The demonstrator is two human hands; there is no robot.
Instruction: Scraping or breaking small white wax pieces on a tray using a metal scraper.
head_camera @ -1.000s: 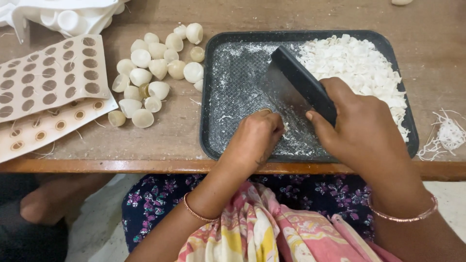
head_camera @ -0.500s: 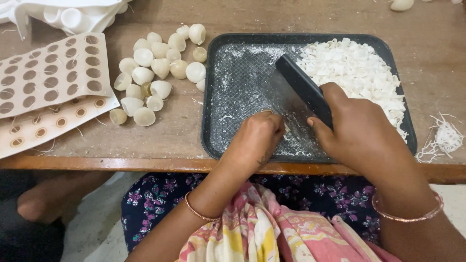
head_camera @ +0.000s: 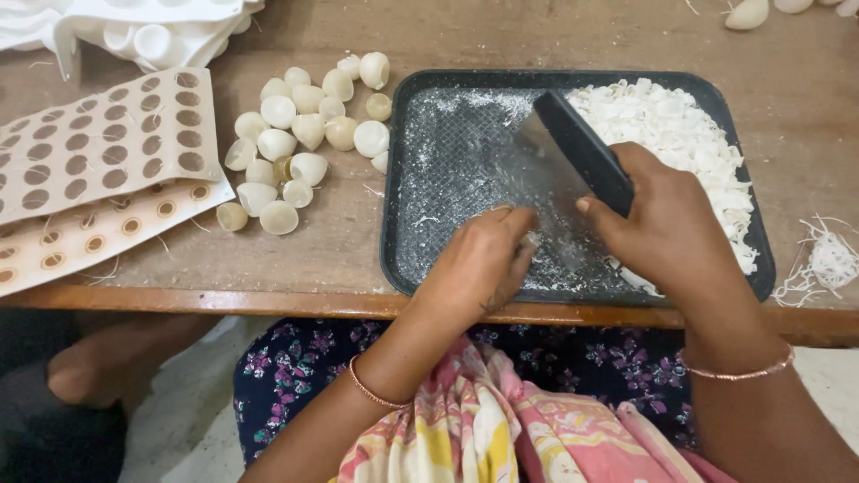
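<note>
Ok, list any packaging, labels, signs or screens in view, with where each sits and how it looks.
Perforated card sheets: far left of the table, two overlapping cream rectangles with rows of brown round spots.
White moulded tray: top left corner, plastic with round cups.
No labels, signs or screens show.

Thin metal bangles on both bare wrists; floral navy dress, pink-yellow patterned cloth.
</note>
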